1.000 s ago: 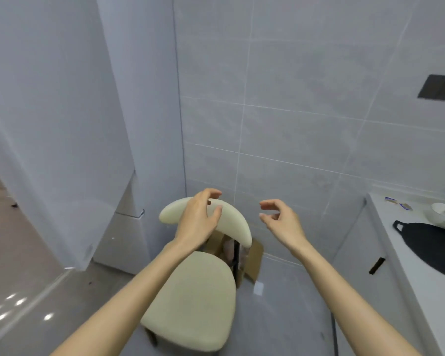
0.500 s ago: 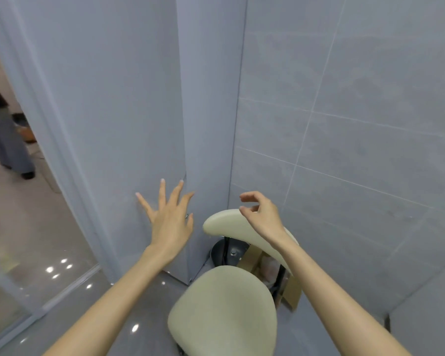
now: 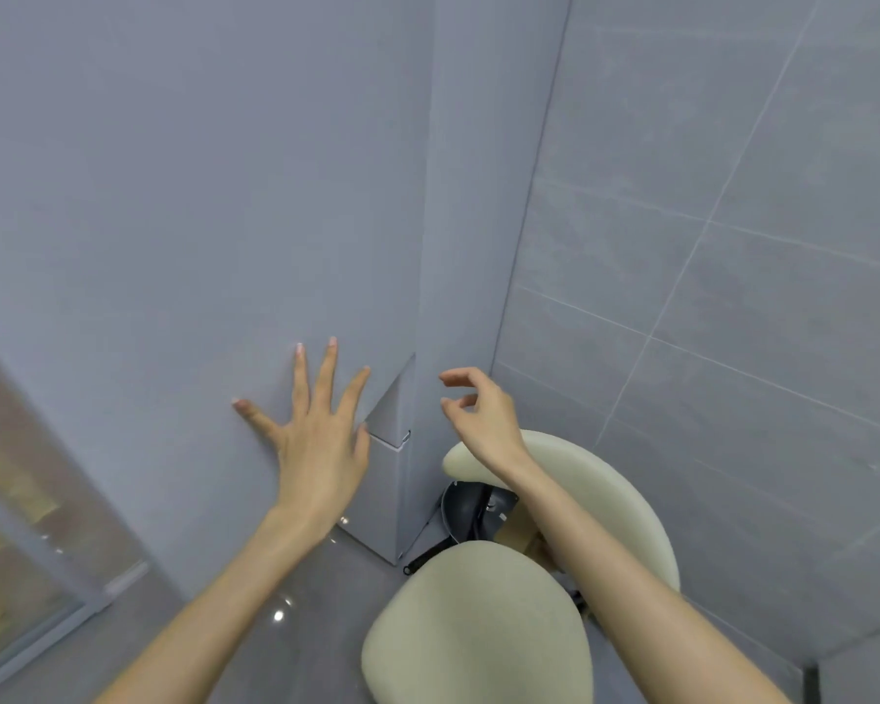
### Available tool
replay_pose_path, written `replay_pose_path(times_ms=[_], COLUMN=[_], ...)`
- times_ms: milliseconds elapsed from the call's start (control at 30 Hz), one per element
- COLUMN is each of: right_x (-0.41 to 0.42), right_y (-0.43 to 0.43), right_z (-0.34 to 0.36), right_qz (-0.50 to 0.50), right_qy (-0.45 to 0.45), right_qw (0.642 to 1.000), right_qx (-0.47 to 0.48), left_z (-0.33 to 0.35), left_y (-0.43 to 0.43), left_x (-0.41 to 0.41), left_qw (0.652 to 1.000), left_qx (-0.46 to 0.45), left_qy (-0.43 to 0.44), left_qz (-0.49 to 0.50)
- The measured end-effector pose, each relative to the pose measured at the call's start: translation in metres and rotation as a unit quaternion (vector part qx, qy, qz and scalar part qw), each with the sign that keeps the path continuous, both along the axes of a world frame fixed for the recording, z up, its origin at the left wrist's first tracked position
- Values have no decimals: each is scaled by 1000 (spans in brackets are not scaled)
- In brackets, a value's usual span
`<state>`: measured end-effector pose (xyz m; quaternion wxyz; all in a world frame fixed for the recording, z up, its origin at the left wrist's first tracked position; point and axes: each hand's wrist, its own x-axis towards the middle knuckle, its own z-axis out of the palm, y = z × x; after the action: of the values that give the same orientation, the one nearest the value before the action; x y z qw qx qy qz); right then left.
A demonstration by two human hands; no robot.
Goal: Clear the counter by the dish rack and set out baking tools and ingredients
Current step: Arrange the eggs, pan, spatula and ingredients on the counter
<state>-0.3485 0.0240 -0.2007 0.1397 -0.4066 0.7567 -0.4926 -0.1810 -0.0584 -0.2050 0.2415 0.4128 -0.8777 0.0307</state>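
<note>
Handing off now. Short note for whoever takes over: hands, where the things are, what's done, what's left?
Left hand: open, fingers spread against the grey panel, holding nothing.
Right hand: loosely curled above the chair back, empty.
Things: counter, dish rack, baking tools and ingredients are out of view; a dark pan lies on the floor behind the chair.
Done: nothing this view shows.
Left: seemingly the whole job.

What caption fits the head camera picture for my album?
The left hand spreads open at a grey panel, the right hand curls loosely above a cream chair, dark pan behind.
</note>
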Motion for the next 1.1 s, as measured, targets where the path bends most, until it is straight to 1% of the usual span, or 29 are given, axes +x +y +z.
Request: replay_pose_path(times_ms=[233, 367, 467, 533, 633, 800, 967, 1100], right_x=[38, 73, 97, 106, 114, 117, 99, 74], right_y=[-84, -139, -177, -202, -239, -286, -337, -382], right_z=[-5, -9, -8, -7, -4, 4, 7, 8], right_qz=[-7, -49, -74, -97, -132, -149, -167, -193], right_qy=[52, 72, 97, 125, 168, 223, 252, 277], right_qw=[998, 994, 989, 983, 974, 962, 953, 941], right_qx=[-25, -66, -89, -94, -79, -60, -21, -34], left_z=[-8, -7, -4, -2, 2, 5, 7, 8], left_y=[-88, -145, -188, -219, -267, -331, -394, -444], left_x=[39, 61, 76, 85, 92, 86, 63, 31], left_qw=[998, 994, 990, 987, 982, 978, 970, 962], left_qx=[-47, -72, -81, -86, -88, -62, -35, -27], left_qy=[10, 2, -23, -29, -26, -11, 7, 29], left_qz=[-37, -78, -111, -136, -168, -198, -241, -271])
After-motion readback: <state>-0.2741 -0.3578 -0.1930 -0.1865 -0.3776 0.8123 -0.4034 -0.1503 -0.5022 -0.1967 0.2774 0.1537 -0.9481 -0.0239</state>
